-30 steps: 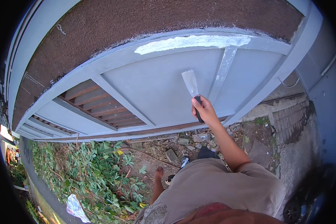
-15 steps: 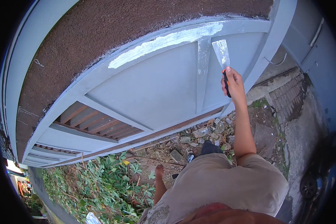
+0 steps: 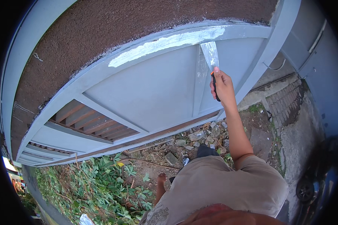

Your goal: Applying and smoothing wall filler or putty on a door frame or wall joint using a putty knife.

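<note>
My right hand (image 3: 222, 87) is closed round the black and orange handle of a putty knife (image 3: 210, 54), thumb along the handle's top. White paste smears its wide metal blade, which points up and away from me. The blade's end lies over the top of a narrow upright trim (image 3: 200, 75), just below the curved grey rail; whether it touches cannot be told. A long white patch of filler (image 3: 165, 42) runs along that rail. Low on the left hangs my left hand (image 3: 162, 177), small in view, fingers loosely apart and nothing visible in it.
Rough brown wall (image 3: 112, 22) borders the rail above. Slatted vents (image 3: 90, 122) open in the grey panel at left. Below lie leafy green plants (image 3: 101, 187) and broken rubble (image 3: 195, 135). A grey upright post (image 3: 264, 56) and a concrete path (image 3: 304, 131) are on the right.
My right hand has moved left with the putty knife, bringing the blade from the panel beside the upright trim to over its top. The view has shifted slightly.
</note>
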The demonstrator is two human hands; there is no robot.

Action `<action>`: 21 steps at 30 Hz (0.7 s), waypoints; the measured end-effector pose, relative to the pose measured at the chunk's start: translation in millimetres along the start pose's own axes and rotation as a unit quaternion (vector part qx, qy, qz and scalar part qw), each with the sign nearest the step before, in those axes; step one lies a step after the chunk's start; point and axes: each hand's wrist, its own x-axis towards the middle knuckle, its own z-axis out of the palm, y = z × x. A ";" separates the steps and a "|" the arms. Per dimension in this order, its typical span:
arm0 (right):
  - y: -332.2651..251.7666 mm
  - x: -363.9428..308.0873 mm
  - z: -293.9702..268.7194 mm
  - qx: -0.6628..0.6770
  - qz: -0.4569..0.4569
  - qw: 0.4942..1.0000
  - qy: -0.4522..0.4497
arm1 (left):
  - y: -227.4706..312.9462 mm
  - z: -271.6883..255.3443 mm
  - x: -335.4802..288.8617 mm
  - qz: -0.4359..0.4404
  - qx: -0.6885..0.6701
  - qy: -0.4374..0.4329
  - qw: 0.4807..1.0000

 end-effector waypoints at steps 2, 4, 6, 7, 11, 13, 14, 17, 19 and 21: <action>-9.3 21.2 -4.1 0.002 -0.027 1.000 0.017 | 13.8 4.0 -6.1 0.393 0.236 -0.100 0.883; -22.9 34.7 -2.6 0.004 -0.034 0.999 -0.003 | -8.4 -8.5 -5.3 0.314 0.232 -0.042 0.920; -23.6 24.0 7.5 0.012 -0.050 0.999 -0.005 | 7.0 1.2 7.5 0.243 0.211 0.026 0.946; -23.3 13.2 4.7 0.017 -0.035 0.999 -0.005 | 9.3 -5.5 10.0 0.140 0.104 0.005 0.985; -4.1 -9.0 -3.0 0.004 0.009 1.000 0.005 | 19.7 -13.0 20.7 0.068 -0.013 -0.029 0.997; -16.9 16.7 -3.3 0.011 -0.012 1.000 -0.003 | 17.2 -9.7 15.6 0.076 0.003 -0.007 0.997; -23.1 24.0 -7.0 0.013 -0.032 0.999 -0.007 | 24.2 -2.2 12.4 0.083 -0.012 0.015 0.996; -29.3 26.4 -16.7 -0.021 -0.030 0.999 -0.020 | 23.4 -8.7 -1.2 0.070 0.010 0.043 0.997; -31.1 10.6 -24.0 -0.014 -0.031 0.999 -0.018 | 7.4 -11.1 -13.0 0.043 0.044 0.045 0.997; -23.6 -6.8 -29.8 -0.005 -0.036 0.999 -0.011 | 6.8 -7.1 -6.7 0.059 0.133 0.054 0.988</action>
